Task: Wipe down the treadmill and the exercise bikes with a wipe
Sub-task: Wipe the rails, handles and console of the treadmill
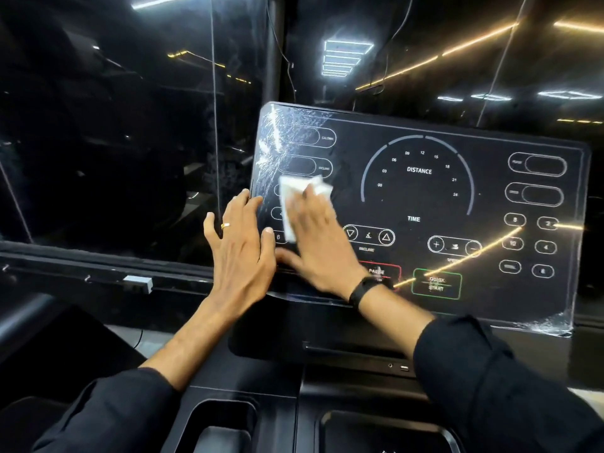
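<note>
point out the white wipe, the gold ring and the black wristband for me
white folded wipe [291,204]: head view, on its bare left part beside the right hand's fingers
thin gold ring [225,225]: head view, on the band round a left-hand finger
black wristband [361,291]: head view, on the strap across the right wrist

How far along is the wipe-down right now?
Early. The right hand presses the white wipe flat on the treadmill console, low on its left side; the left hand steadies its left edge. Smears remain top left. No exercise bikes in view.
</note>
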